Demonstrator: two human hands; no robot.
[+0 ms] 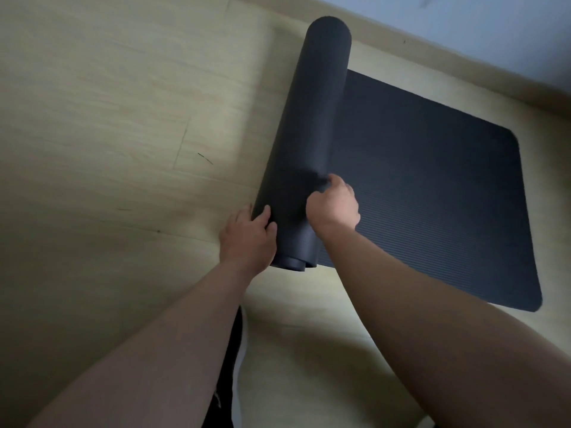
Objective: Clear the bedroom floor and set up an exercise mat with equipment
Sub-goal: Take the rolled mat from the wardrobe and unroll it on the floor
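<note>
The exercise mat [432,186], of dark ribbed foam, is lying partly unrolled. Its roll [312,118] is serving here as the landmark, with the flat sheet spreading out to the roll's right. The foam is looking thick, soft and light. It is probably springy enough to curl back, and grippy rather than slippery, so the roll's near end and top are offering the surest hold. The left hand [247,239] is wrapping the roll's near end from its left side, thumb lying over the top. The right hand [333,205] is bearing on the roll's top just beyond, fingers curled and digging into the foam. A pale wood floor [108,118] is extending left of the roll, and a wall [494,32] is running beyond its far end.
</note>
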